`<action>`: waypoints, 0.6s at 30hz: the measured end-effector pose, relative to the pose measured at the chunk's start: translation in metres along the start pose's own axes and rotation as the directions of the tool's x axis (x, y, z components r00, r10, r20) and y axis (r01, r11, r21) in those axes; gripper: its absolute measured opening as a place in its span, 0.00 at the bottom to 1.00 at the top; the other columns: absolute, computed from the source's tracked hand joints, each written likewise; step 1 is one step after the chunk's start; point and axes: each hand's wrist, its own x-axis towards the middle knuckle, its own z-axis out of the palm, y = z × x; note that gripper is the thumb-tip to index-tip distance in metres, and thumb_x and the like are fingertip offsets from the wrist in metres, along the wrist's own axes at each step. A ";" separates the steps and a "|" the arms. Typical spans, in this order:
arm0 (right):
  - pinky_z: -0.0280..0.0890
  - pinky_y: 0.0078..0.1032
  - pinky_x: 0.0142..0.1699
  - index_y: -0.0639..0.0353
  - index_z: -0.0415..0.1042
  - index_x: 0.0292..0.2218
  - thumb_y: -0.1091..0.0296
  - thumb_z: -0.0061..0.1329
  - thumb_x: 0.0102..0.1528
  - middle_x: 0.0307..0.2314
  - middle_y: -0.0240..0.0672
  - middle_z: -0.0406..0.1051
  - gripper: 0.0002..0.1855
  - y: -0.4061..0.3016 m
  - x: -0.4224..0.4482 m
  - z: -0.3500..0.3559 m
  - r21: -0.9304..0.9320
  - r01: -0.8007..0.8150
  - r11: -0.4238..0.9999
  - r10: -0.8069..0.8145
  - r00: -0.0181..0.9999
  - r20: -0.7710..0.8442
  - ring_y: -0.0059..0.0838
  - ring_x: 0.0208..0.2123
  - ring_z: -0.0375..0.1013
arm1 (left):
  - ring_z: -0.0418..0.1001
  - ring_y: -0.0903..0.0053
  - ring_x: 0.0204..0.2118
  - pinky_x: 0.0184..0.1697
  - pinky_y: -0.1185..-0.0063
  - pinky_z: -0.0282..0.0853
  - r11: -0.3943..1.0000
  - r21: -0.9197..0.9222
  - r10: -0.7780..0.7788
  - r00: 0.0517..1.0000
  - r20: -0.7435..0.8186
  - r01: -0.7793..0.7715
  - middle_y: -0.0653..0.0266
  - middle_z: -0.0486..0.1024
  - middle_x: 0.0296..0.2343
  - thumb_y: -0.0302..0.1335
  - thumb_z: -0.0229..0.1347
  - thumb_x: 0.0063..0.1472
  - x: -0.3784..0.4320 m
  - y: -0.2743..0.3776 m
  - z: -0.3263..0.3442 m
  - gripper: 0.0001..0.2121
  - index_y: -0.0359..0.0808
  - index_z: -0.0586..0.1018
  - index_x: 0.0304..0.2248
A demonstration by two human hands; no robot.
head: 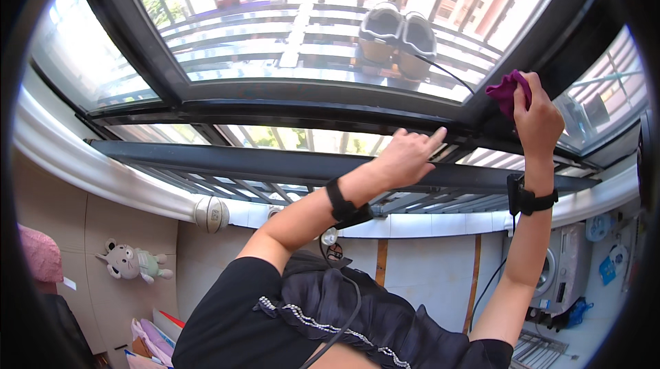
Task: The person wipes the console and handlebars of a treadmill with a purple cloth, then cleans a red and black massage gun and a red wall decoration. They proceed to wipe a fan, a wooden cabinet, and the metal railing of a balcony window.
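Note:
My right hand is closed on a crumpled purple cloth, held against the dark window frame at the right of the large glass pane. My left hand holds nothing; its index finger points at the lower dark frame rail, its tip at or near the rail, and the other fingers are partly curled. Whether that fingertip touches the rail I cannot tell. Both wrists wear black straps with small devices and cables. The pane stands beyond both hands.
A dark metal railing runs below the window. Beyond the glass, a pair of shoes stands on a slatted rack. A ball, a plush mouse and a washing machine are lower down. A thin cable crosses near the pane's lower right.

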 end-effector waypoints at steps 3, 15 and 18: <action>0.71 0.32 0.29 0.42 0.74 0.43 0.61 0.52 0.60 0.27 0.29 0.79 0.08 0.006 -0.004 0.004 0.065 -0.002 0.998 0.004 0.999 -0.032 0.38 0.28 0.80 | 0.78 0.62 0.39 0.47 0.65 0.69 0.997 -0.027 -0.071 0.997 0.018 0.071 0.55 0.78 0.36 0.35 0.61 0.61 -0.017 -0.014 -0.010 0.37 0.32 0.58 0.65; 0.71 0.27 0.45 0.51 0.76 0.47 0.62 0.50 0.64 0.35 0.40 0.80 0.11 -0.004 -0.037 0.021 0.531 -0.298 0.793 0.282 0.953 0.112 0.37 0.37 0.80 | 0.77 0.57 0.44 0.47 0.66 0.72 0.989 -0.002 -0.144 0.985 0.094 0.145 0.53 0.77 0.39 0.34 0.61 0.60 -0.090 -0.038 -0.048 0.29 0.37 0.69 0.59; 0.66 0.23 0.52 0.63 0.73 0.46 0.64 0.49 0.66 0.40 0.34 0.75 0.13 -0.031 -0.074 0.045 0.754 -0.468 0.461 0.300 0.882 0.364 0.23 0.42 0.72 | 0.78 0.57 0.41 0.44 0.66 0.74 0.986 0.039 -0.161 0.987 0.018 0.160 0.54 0.77 0.38 0.34 0.61 0.60 -0.119 -0.056 -0.059 0.26 0.36 0.73 0.56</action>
